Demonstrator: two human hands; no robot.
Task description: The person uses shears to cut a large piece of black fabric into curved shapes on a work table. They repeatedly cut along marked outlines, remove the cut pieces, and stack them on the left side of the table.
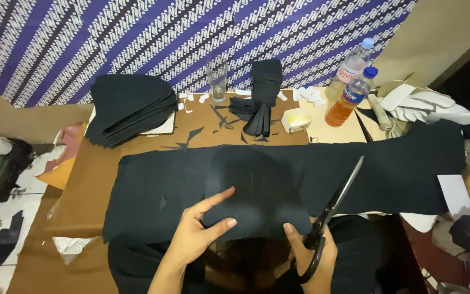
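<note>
The left hand [199,231] lies open, fingers pinning a dark pattern [254,190] flat on black cloth [153,190] across the surface [91,190]; the right hand [314,253] grips scissors [335,204]; best keep the pattern pressed flat and cut close along its edge.

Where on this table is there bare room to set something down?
Bare brown tabletop lies left of the long black cloth, below the stack of cut pieces. A smaller patch sits between the glass and the cloth. The back right, around the bottles, is crowded.
</note>
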